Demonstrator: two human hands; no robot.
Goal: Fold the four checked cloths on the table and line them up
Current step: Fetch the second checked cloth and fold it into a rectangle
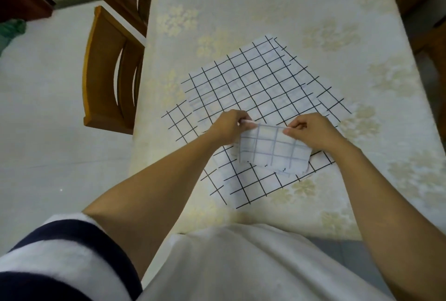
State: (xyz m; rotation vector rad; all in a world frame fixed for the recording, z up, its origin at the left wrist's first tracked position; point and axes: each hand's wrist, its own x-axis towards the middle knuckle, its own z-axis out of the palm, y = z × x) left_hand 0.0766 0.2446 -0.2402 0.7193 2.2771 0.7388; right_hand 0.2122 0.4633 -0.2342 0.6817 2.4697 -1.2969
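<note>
The person stands at the near end of the counter (241, 6) with a small folded cloth (272, 153) held up between both hands; the left hand (230, 128) pinches its upper left corner, fingers curled tight on the fabric; the right hand (311, 132) pinches the upper right corner the same way. The top edge runs straight across from one hand to the other, so the cloth's long axis lies side to side across the person's body; the rest of it hangs down from that edge toward the person, with the lower edge a little ragged where the layers do not quite meet.

Right below it lie the spread cloths (253, 83), overlapping at skewed angles in the middle of the counter; I cannot tell how many are in the heap. The held cloth hangs over their near part, apart from them as far as I can see.

To my eye the next fold would bring one corner across to the other, and neither hand is better placed for that; both sit level at either end of the top edge. For setting it down, bare counter lies out to the right of the heap and beyond it; the left side is narrower, with a wooden chair (108, 71) just past the edge.
</note>
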